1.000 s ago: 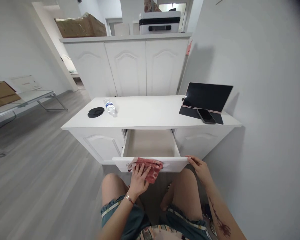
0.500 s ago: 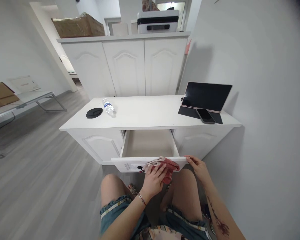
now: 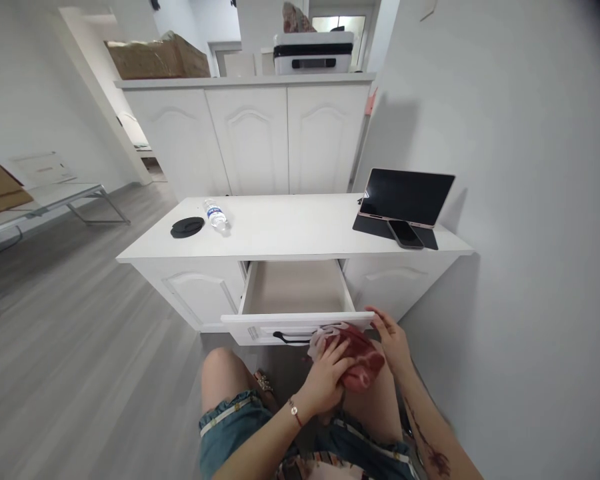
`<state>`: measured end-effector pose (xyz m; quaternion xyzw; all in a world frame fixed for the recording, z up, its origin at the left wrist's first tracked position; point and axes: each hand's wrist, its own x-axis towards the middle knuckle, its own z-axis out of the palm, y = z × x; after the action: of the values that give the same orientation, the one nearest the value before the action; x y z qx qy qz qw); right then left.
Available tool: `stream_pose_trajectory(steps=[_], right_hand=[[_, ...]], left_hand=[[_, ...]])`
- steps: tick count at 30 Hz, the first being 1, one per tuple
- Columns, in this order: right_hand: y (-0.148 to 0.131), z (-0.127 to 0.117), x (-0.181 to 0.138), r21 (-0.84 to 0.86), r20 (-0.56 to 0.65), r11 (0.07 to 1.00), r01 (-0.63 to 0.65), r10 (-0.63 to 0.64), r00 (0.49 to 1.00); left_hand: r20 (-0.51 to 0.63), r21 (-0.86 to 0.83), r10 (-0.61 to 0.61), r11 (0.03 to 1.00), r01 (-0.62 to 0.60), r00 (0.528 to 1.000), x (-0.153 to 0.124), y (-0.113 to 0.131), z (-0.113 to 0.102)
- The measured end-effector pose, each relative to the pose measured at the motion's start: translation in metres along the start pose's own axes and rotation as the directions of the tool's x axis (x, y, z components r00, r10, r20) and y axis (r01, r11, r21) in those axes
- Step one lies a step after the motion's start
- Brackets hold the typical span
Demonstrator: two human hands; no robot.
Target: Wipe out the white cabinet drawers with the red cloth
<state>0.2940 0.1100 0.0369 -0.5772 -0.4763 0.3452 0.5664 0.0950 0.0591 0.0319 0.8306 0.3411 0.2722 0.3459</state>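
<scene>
A white drawer [image 3: 257,321] is pulled out of the desk, and its inside shows a bare pale bottom. My left hand [image 3: 327,377] presses a red and whitish cloth [image 3: 364,363] against the right part of the drawer front, fingers bent over the fabric. The cloth hangs loosely below the front's lower edge. To its left the black curved handle [image 3: 284,338] shows, its right end partly covered by the cloth. My right hand [image 3: 393,340] holds the right end of the drawer front, fingers over the top corner.
On the white desktop [image 3: 285,227] are a black round flat item [image 3: 187,227], a plastic water bottle [image 3: 216,216], a tablet [image 3: 405,197] on its stand and a phone [image 3: 405,234]. A wall [image 3: 530,267] stands close on the right. White cabinets [image 3: 255,140] rise behind.
My left hand has slid the cloth to the right along the drawer front, uncovering more of the black handle. The cloth hangs more spread out. My right hand keeps its place at the drawer's corner.
</scene>
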Motion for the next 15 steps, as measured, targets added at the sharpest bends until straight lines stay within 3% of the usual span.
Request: stream_pose_trajectory(steps=[2,3,5,7,9,10,13,15], right_hand=[[0.004,0.002,-0.014,0.025,-0.121,0.999,0.023,-0.02,0.992],[0.006,0.003,-0.022,0.014,-0.189,0.999,0.029,-0.025,0.982],[0.012,0.004,-0.039,-0.054,-0.284,0.999,0.007,-0.022,0.959],[0.018,0.009,-0.055,-0.144,-0.306,0.988,-0.058,0.011,0.952],[0.021,0.021,-0.069,-0.234,-0.186,0.97,-0.067,0.023,0.982],[0.022,0.031,-0.075,-0.26,-0.062,0.965,-0.029,0.013,0.998],[0.021,0.074,-0.088,-0.25,0.303,0.963,0.097,-0.017,0.953],[0.021,0.103,-0.092,-0.248,0.391,0.958,0.141,-0.035,0.92]], left_hand=[[-0.037,-0.352,-0.093,0.933,0.074,0.995,-0.016,0.01,-0.006],[-0.072,-0.526,-0.168,0.844,0.106,0.983,-0.026,0.013,-0.008],[-0.115,-0.812,-0.358,0.571,0.12,0.927,-0.052,0.013,-0.013],[-0.062,-0.977,-0.564,0.203,0.066,0.823,-0.08,0.006,-0.019],[0.034,-0.998,-0.721,-0.06,-0.013,0.692,-0.109,-0.003,-0.027],[0.055,-0.988,-0.76,-0.133,-0.072,0.647,-0.122,-0.008,-0.033],[0.054,-0.953,-0.841,-0.204,-0.224,0.538,-0.151,-0.019,-0.052],[0.046,-0.932,-0.87,-0.214,-0.292,0.492,-0.161,-0.024,-0.063]])
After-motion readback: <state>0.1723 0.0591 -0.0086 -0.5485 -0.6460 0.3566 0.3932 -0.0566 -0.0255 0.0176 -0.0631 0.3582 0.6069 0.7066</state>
